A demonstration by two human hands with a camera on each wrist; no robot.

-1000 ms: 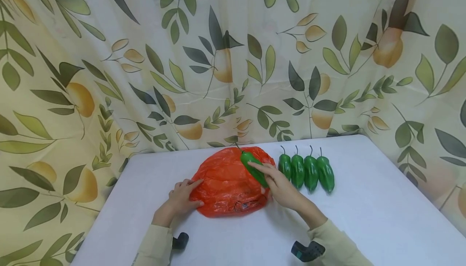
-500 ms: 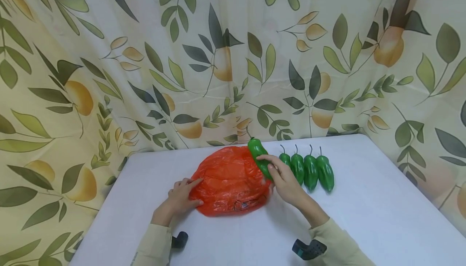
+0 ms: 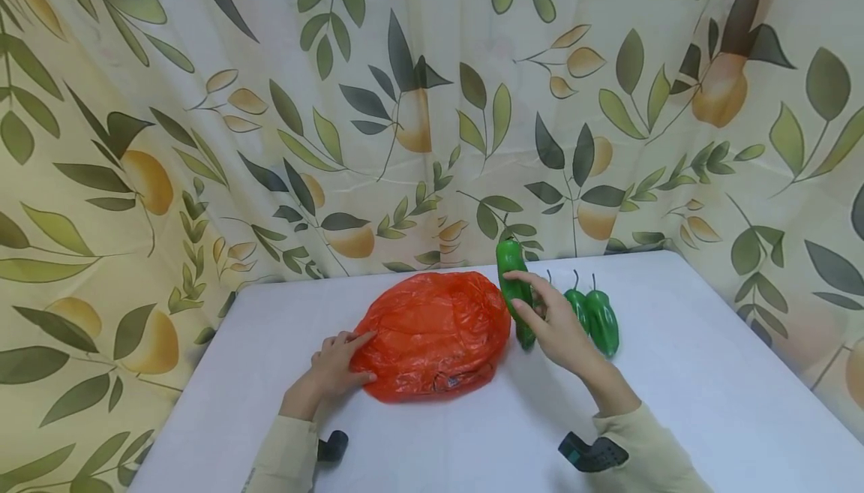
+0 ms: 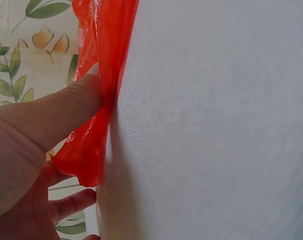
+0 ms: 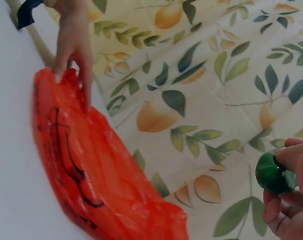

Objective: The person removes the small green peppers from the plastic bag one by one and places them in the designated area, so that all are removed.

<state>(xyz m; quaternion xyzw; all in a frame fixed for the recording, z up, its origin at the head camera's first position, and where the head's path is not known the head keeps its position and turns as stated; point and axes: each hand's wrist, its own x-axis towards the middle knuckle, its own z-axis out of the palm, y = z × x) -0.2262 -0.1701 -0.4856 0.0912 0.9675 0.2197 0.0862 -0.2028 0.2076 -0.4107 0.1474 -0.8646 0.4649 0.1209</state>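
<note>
In the head view my right hand pinches a glossy green pepper, held upright beside the right edge of a puffed red plastic bag. The pepper's rounded end shows between thumb and fingers in the right wrist view. My left hand grips the bag's left edge; in the left wrist view its thumb lies on the red film, with fingers on the other side. Behind my right hand stands a row of green peppers, partly hidden by it.
A white-covered table carries everything. Along its back and sides hangs a patterned curtain with leaves and fruit. A dark device sits at my right wrist, another at my left.
My right hand has moved right with the pepper, from over the bag to beside it and in front of the row, turning the pepper more upright. My left hand has stayed put.
</note>
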